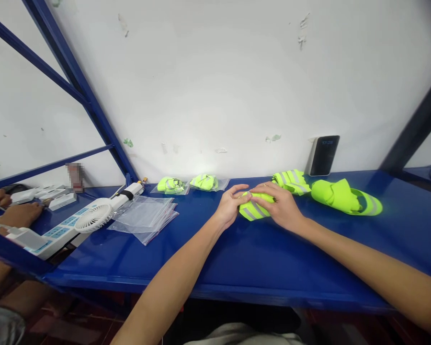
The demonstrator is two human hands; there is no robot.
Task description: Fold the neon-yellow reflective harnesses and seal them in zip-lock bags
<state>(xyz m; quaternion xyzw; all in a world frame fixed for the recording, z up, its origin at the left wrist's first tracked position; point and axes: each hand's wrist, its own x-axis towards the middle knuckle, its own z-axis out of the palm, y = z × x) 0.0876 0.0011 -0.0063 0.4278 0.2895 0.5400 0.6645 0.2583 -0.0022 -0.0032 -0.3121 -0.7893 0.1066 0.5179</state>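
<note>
Between my two hands is a folded neon-yellow reflective vest (255, 211) with grey stripes, just above the blue table. My left hand (232, 203) grips its left side, thumb on top. My right hand (282, 203) closes over its upper right part, and its fingers hide some of the cloth. Behind my right hand lies another folded vest (290, 181). Farther right rests a loosely rolled vest (345, 197). Two vests in clear bags, one at the left (170, 184) and one beside it (204, 181), lie along the wall.
A stack of clear zip bags (147, 215) lies on the blue table (208, 258), beside a small white fan (94, 218) and a power strip (62, 232). A dark-screened device (323, 155) leans against the wall. Another person's hands (23, 213) are at far left, past a blue frame post (89, 110).
</note>
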